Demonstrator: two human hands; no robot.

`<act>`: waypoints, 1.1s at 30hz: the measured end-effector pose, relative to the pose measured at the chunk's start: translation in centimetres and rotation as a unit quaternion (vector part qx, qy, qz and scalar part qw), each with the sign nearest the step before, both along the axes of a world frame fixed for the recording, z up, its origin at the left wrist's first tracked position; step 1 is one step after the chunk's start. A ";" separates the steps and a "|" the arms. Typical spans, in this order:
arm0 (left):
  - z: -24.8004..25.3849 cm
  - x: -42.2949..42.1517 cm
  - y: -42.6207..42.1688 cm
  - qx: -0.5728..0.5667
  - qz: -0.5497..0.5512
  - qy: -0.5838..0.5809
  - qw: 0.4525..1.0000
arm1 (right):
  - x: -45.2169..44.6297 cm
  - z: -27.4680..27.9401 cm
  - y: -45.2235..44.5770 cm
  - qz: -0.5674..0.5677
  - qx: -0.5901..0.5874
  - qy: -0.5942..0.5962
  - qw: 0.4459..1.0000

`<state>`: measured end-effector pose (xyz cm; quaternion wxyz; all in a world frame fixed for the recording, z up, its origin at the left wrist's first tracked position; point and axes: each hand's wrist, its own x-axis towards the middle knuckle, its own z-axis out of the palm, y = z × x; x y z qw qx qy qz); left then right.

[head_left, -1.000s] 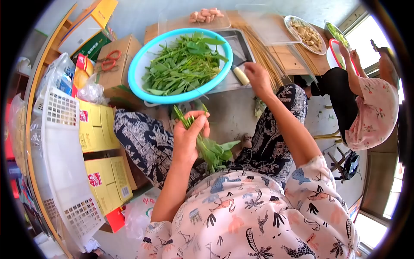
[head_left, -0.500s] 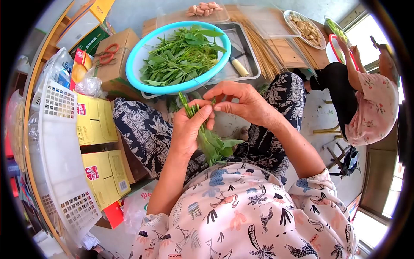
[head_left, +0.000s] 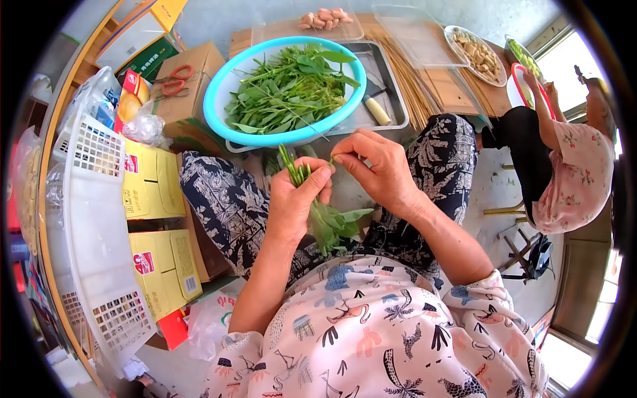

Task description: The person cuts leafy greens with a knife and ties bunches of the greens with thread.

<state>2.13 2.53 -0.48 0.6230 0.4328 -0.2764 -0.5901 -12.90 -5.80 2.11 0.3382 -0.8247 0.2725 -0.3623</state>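
My left hand is closed round a bunch of green leafy stems, cut ends pointing up and leaves hanging below. Close to its right, my right hand pinches a small green piece between thumb and forefinger. Just beyond both hands, a blue-rimmed basin holds a heap of loose greens. Behind the basin's right side lies a metal tray with a knife, its pale handle toward me.
Thin sticks and a plate of cut food lie on the wooden table. Red-handled scissors rest on a cardboard box at left, above yellow boxes. A person sits at right.
My right hand has come back from beside the knife handle to the bunch and now pinches a small green piece. My left hand still holds the bunch.
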 end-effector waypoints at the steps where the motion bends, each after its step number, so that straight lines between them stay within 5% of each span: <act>1: 0.1 0.1 0.0 -0.002 0.001 0.000 1.000 | 0.2 -0.1 0.1 -0.016 0.003 -0.001 1.000; 7: 0.4 0.5 0.5 -0.022 0.007 -0.045 0.999 | 1.2 -0.9 -0.2 -0.104 -0.040 -0.053 0.992; 9: 0.8 0.3 1.6 0.004 -0.028 -0.058 0.998 | 0.7 -1.1 -1.8 -0.160 0.108 -0.061 0.979; 11: 0.8 0.5 2.1 0.015 -0.021 -0.049 0.998 | 0.0 -1.8 -2.5 -0.038 0.132 0.022 0.990; 14: 0.0 1.3 2.4 0.002 0.037 -0.033 0.999 | 0.3 -1.4 -1.6 0.030 0.071 0.200 0.977; 17: -0.1 2.2 2.5 -0.005 0.077 -0.028 0.997 | 2.4 -1.5 -2.6 -0.012 0.028 0.033 0.999; 22: -0.3 2.3 2.6 0.000 0.070 -0.024 0.997 | 8.0 -2.3 -6.5 -0.015 -0.005 -0.005 1.000; 24: -0.3 2.2 2.7 -0.005 0.072 -0.022 0.997 | 10.4 -4.1 -7.8 -0.068 -0.115 0.103 0.986; 27: -0.2 2.5 3.1 -0.008 0.082 -0.017 0.996 | 12.9 -5.4 -9.2 -0.079 -0.113 0.212 0.968; 33: -0.7 3.9 4.0 -0.011 0.127 -0.015 0.992 | 13.3 -5.3 -11.0 -0.086 -0.087 0.185 0.975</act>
